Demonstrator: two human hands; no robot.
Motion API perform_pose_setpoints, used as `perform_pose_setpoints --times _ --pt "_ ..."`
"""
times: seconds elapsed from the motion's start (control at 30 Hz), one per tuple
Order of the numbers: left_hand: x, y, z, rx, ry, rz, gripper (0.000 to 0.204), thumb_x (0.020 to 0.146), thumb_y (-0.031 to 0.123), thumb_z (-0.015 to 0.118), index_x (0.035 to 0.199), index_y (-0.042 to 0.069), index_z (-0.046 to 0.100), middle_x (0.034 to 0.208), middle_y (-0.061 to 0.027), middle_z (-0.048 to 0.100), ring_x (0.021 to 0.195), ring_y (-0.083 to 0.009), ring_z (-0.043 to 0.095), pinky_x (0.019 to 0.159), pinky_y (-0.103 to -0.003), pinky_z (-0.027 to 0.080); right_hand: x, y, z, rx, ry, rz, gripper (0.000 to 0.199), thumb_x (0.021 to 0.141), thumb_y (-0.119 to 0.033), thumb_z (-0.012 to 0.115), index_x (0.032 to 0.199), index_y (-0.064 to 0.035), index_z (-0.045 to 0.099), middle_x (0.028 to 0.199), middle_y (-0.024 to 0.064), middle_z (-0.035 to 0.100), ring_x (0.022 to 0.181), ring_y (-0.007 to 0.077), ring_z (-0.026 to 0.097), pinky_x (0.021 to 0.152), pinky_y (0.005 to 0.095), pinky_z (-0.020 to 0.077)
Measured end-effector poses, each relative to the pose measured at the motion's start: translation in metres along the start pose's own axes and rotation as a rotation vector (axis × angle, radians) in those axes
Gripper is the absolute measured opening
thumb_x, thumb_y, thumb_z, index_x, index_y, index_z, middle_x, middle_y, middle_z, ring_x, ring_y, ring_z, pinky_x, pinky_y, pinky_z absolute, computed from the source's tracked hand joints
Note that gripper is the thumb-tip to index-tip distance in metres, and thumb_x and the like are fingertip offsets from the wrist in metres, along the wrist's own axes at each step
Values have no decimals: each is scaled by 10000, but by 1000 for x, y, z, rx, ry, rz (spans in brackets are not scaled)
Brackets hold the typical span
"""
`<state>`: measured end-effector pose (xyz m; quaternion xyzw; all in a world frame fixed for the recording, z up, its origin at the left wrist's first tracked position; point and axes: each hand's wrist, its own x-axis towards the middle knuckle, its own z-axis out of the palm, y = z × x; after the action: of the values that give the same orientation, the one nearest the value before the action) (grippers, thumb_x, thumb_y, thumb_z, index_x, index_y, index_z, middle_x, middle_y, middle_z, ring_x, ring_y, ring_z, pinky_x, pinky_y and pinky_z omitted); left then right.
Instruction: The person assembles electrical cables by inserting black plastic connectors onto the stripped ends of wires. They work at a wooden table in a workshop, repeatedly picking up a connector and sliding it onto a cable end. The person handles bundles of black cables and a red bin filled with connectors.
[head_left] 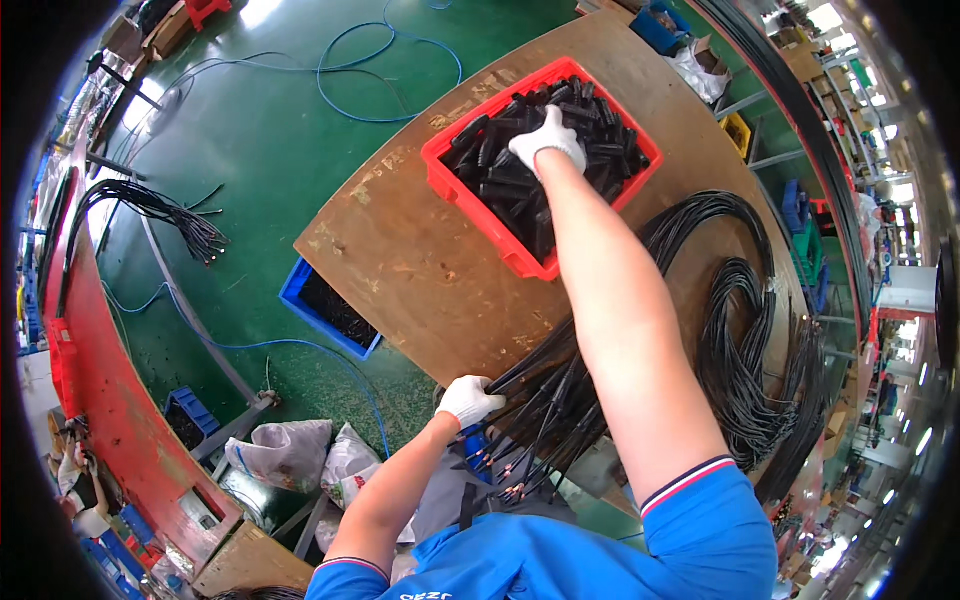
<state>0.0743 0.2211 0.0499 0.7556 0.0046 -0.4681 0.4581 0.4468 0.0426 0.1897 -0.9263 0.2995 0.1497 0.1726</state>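
A red plastic bin [432, 175] full of black ribbed plastic sleeves [510, 180] sits on the worn brown tabletop. My right hand [552, 143], in a white glove, is on top of these sleeves; two of its fingers stretch apart, and I see nothing held between them. At the near edge of the table, my gloved left hand [470, 402] is closed round some black cables [548, 392]. They belong to a loose bundle whose bare coppery ends hang toward my body. The left fingertips are partly hidden by the cables.
Coiled black cables [742, 360] lie on the table [400, 260] to the right. Under its left edge stands a blue bin [330, 305] of small dark pieces. Plastic sacks [285, 455] rest at lower left, near a red bench [120, 420]. A blue hose [322, 75] loops across the green floor.
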Motion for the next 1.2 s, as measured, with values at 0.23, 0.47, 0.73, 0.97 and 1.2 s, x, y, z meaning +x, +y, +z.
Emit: perform_pose_setpoints --times 0.23,0.47,0.73,0.97,1.2 --pt "5 -10 4 24 24 19 414 801 368 749 1032 31 817 779 -136 760 734 -222 736 734 -356 566 -17 42 37 92 239 -256 518 833 -304 783 1321 -261 614 1360 131 655 1212 361 688 985 505 581" --pt "1 -4 0 62 21 20 449 788 391 748 1040 25 813 837 -171 778 810 -272 765 794 -380 579 19 81 39 235 281 -571 420 773 -275 800 1165 -184 680 1055 124 743 1050 341 721 919 460 569" --pt "3 -12 5 33 50 32 429 802 356 759 1063 21 816 804 -134 777 746 -220 759 752 -352 588 29 113 9 577 24 -647 376 837 -148 855 1171 -72 701 932 28 700 793 126 654 754 314 549" --pt "9 -20 9 -8 46 60 380 822 316 750 1047 14 805 734 -97 724 605 -174 693 628 -330 576 -96 158 -25 933 -239 -391 301 897 -175 846 1130 -73 686 742 6 660 535 77 559 443 271 413" --pt "-23 31 -8 -175 -138 31 424 959 394 731 1042 -21 760 798 -37 697 696 -187 648 662 -359 539 -240 312 8 910 -341 -137 224 911 -100 817 1091 -64 689 806 6 703 638 83 636 555 267 491"
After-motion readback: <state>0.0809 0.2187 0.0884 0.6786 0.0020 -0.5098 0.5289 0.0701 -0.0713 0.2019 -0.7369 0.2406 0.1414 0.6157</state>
